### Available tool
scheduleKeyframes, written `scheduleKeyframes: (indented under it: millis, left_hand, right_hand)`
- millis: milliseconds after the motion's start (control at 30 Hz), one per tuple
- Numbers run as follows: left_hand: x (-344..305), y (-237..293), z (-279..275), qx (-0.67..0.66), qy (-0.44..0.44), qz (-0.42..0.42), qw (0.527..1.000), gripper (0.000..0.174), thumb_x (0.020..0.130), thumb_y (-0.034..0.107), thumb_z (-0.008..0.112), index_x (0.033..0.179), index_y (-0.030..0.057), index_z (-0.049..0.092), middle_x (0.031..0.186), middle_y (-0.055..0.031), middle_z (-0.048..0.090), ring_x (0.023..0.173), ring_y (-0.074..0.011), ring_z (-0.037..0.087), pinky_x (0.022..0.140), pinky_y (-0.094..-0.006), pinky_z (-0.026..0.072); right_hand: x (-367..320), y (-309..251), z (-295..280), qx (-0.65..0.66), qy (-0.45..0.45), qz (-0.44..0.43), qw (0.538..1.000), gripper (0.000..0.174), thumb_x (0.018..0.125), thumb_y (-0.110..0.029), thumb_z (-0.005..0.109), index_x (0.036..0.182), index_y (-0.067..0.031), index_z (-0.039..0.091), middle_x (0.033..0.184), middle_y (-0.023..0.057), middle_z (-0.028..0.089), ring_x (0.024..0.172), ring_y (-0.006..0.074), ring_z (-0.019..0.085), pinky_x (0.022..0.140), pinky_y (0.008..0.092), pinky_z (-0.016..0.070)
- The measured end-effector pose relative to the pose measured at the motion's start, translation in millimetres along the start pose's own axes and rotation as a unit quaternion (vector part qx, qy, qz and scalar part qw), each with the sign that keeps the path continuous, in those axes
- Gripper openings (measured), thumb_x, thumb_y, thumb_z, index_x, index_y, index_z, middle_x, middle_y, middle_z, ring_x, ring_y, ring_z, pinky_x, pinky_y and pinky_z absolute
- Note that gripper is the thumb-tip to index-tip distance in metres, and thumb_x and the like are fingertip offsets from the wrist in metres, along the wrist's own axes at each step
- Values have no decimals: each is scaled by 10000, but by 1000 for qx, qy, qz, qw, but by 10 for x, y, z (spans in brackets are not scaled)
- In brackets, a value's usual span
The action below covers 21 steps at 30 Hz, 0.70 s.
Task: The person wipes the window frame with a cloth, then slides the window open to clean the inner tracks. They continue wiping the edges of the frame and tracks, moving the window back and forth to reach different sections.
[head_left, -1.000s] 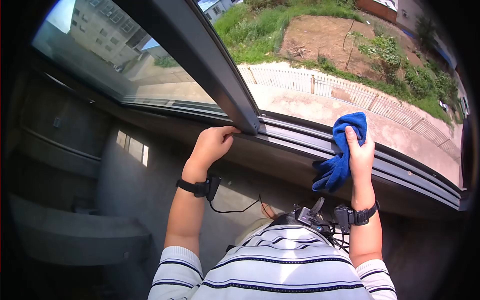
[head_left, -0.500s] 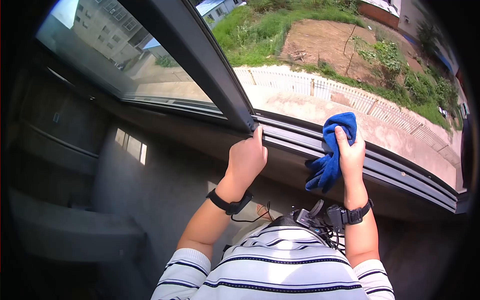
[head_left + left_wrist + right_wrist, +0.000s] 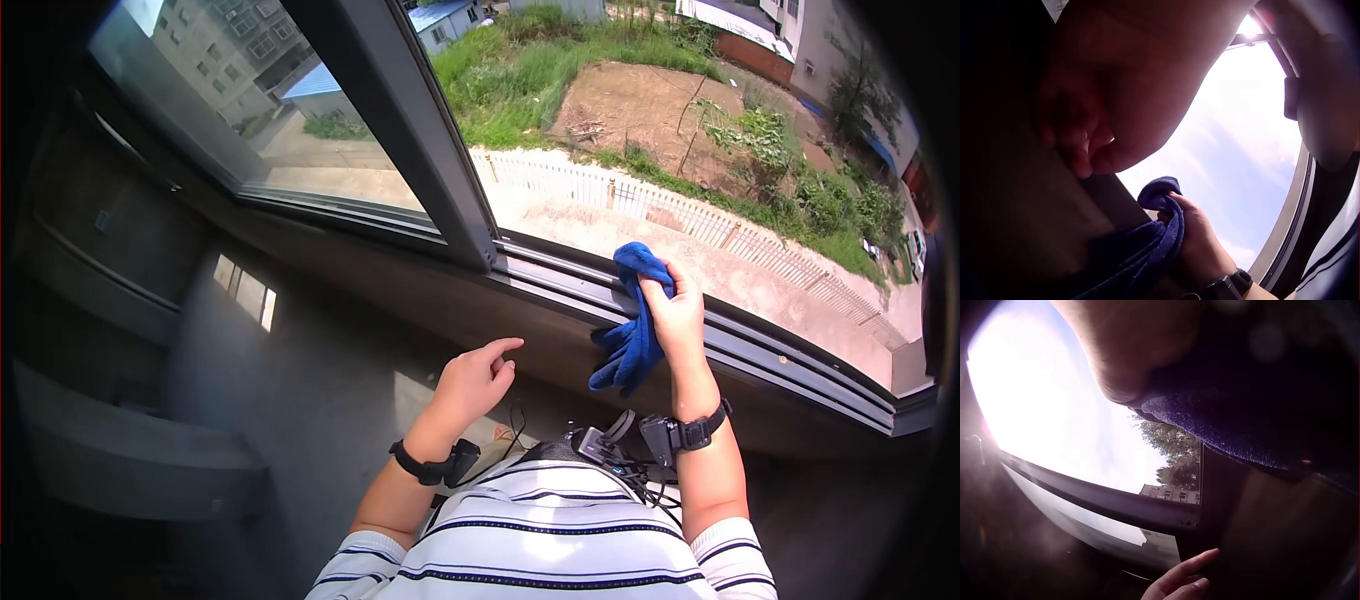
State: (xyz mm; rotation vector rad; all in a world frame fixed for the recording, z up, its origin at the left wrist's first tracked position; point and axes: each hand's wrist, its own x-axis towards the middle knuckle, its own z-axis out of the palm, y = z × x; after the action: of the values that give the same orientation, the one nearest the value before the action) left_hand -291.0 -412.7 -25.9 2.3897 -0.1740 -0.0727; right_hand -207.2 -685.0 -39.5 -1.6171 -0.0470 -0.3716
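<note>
In the head view my right hand (image 3: 678,318) grips a bunched blue cloth (image 3: 637,345) over the window track (image 3: 570,290), thumb on top of it. The cloth's lower end hangs down on the inner side of the sill. My left hand (image 3: 473,385) is held in the air below the track, holding nothing, its index finger extended and the others loosely bent. The left wrist view shows the twisted cloth (image 3: 1163,219) in the right hand (image 3: 1194,228). Up close in the right wrist view, the cloth (image 3: 1210,440) is mostly in dark shadow.
A dark sliding window frame (image 3: 400,130) stands at the left end of the open stretch of track. Beyond the opening lie a white fence (image 3: 660,205) and a garden plot (image 3: 640,110) well below. A concrete floor (image 3: 330,350) spreads behind the sill wall.
My left hand moved right along the sill to the window frame's corner, then drew back off it toward my body. My right hand, with the cloth, shifted slightly left in view.
</note>
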Motion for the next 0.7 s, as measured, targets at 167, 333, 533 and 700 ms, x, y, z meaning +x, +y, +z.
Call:
scheduleKeyframes:
  millis: [167,333,533,700]
  left_hand:
    - [-208,-350,-120,-78,11,-62,995,277,862,124,590,1119,97,691,685,-88,626,579,-187,592,591,-309,480]
    - [-250,-491,-116,-100,12,-64,993,272,892,93,587,1146,60,679,676,-5,588,586,-60,510,575,-225,434]
    - [-391,-804,-128,-142,-2,-95,985,249,889,130,600,1116,101,698,667,-31,592,578,-111,538,579,-267,453]
    - [-338,-965,-118,-153,-14,-79,985,245,887,132,603,1110,103,699,666,-35,596,581,-118,542,582,-274,456]
  right_hand:
    - [204,-584,605,-257,-122,-199,938,282,773,-67,648,1030,-158,718,904,89,637,833,315,636,718,393,519]
    - [509,-74,1331,-379,-266,-260,847,244,745,-62,660,972,-118,730,915,123,617,892,330,634,774,425,523]
    - [554,-259,1035,-472,-362,-141,791,339,754,-45,609,1043,-153,748,1015,148,682,956,331,655,818,403,526]
    - [329,-322,400,-522,-310,-94,789,418,744,-6,571,1077,-189,747,970,158,660,930,343,640,832,407,512]
